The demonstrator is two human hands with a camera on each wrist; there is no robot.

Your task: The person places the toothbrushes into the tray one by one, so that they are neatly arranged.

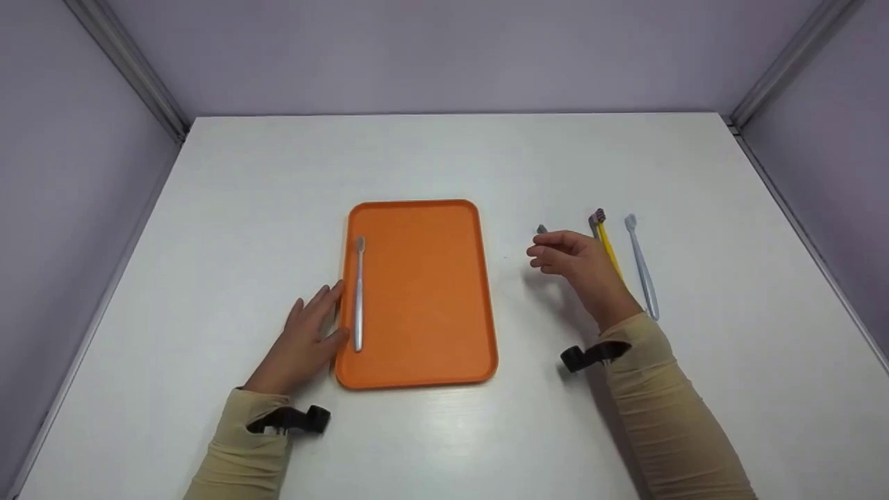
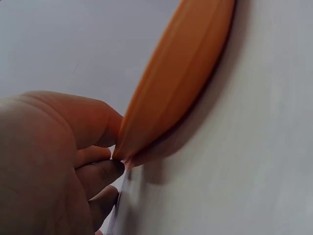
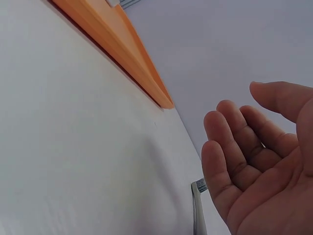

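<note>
The light, stiff grey toothbrush (image 1: 542,229) under the right hand (image 1: 573,258), fingers loosely spread and empty, is best pinched mid-handle; the orange tray (image 1: 424,347) is steadied by the flat left hand (image 1: 305,344).

A grey toothbrush (image 1: 358,295) lies flat along the left side of the orange tray (image 1: 424,292), head pointing away from the person; the tray sits lengthwise at the middle of the white table (image 1: 444,160). To the right of the tray, three more toothbrushes lie side by side on the table, heads also away: a grey one (image 1: 542,229) mostly hidden under the right hand, a yellow one (image 1: 605,239) with dark bristles, and a pale blue one (image 1: 642,267) farthest right
</note>
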